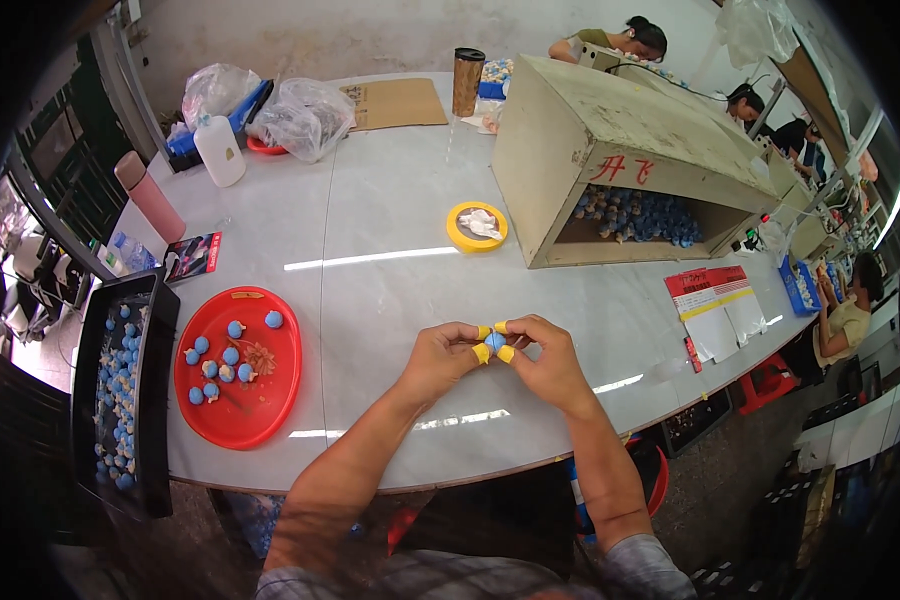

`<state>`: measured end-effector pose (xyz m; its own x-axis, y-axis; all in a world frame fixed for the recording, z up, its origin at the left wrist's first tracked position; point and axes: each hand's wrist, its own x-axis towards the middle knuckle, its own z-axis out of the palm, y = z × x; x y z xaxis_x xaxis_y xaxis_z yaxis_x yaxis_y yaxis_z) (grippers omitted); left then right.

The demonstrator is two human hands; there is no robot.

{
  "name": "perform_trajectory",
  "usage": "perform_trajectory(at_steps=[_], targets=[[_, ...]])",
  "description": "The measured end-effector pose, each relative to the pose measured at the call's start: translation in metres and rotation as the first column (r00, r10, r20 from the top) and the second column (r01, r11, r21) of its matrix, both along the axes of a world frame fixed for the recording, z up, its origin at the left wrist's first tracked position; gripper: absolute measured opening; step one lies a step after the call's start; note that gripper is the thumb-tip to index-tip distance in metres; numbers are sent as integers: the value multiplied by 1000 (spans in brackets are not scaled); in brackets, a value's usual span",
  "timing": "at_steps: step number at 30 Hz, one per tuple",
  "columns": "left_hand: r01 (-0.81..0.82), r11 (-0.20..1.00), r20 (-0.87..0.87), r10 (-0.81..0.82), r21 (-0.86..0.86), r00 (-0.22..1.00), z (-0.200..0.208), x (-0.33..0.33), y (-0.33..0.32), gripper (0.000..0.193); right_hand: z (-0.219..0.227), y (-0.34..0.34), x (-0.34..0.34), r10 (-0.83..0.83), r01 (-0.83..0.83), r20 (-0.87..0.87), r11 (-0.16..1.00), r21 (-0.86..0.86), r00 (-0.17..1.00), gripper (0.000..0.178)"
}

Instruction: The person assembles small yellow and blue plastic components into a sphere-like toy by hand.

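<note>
Between my two hands, above the front part of the table, is a small blue ball-shaped piece (495,342). My left hand (444,352) pinches it from the left with thumb and forefinger, and my right hand (542,358) pinches it from the right. Yellow tape or finger covers wrap the tips of those fingers and thumbs. Details of the piece are partly hidden by the fingertips. To the left, a round red tray (278,392) carries several similar blue balls with pale bits. Beside it stands a long black bin (160,400) holding many more.
A wooden box (540,160) full of blue pieces stands at back right. Yellow tape roll (458,232), papers (715,312), pink bottle (150,195), white bottle (220,155), plastic bags (305,118), cardboard (395,104) and a brown tumbler (466,85) lie around. Other people work beyond.
</note>
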<state>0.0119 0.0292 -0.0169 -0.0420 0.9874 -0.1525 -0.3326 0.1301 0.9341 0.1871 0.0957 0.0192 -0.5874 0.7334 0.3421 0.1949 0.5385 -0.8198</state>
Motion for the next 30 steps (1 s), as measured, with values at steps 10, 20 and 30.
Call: perform_trajectory(at_steps=[10, 20, 30], targets=[[-2, 1000, 261, 2, -2, 965, 2, 1, -2, 24, -17, 9, 4, 24, -37, -65, 979, -202, 998, 19], [-12, 1000, 219, 6, 28, 976, -4, 1, -1, 22, -16, 9, 3, 68, -72, -24, 971, -228, 997, 16], [-30, 990, 214, 59, -136, 975, 5, 5, -5, 22, -3, -1, -7, 6, -78, -115, 771, -632, 993, 16]])
